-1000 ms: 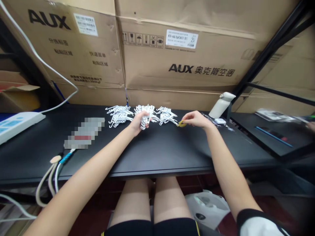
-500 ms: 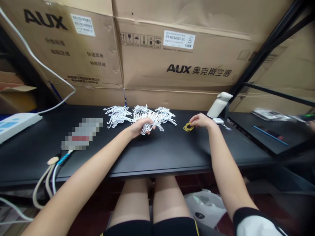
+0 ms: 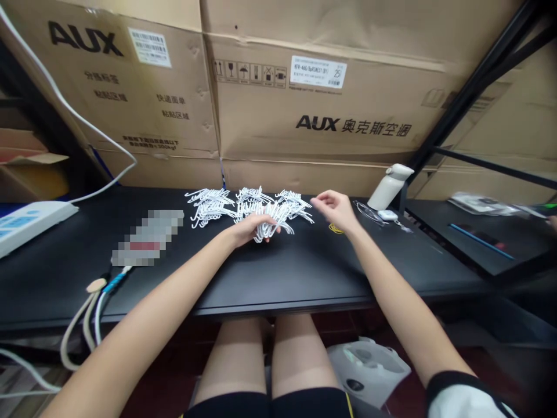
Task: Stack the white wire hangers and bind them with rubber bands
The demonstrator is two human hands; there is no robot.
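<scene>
A bunch of white plastic hooks [image 3: 264, 233] is held in my left hand [image 3: 249, 228], the fingers wrapped round it above the black table [image 3: 287, 278]. More white hooks lie behind it, with one pile [image 3: 212, 208] to the left, another [image 3: 250, 194] in the middle and a third [image 3: 296, 203] to the right. My right hand [image 3: 337, 210] is raised right of the hooks, thumb and fingers pinched together; anything between them is too small to make out. Thin yellow bands [image 3: 336, 229] lie on the table just below it, partly hidden by the hand.
A white bottle [image 3: 389, 187], glasses [image 3: 369, 213] and a small white case [image 3: 387, 216] stand or lie at the back right. On the left are a pixelated flat object [image 3: 150, 238], cables and a white power strip [image 3: 35, 223]. Large cardboard boxes [image 3: 322, 151] line the back.
My right hand has left the yellow bands and moved left, towards the hooks. The bands now rest on the table. My left hand still grips its bunch, slightly further right.
</scene>
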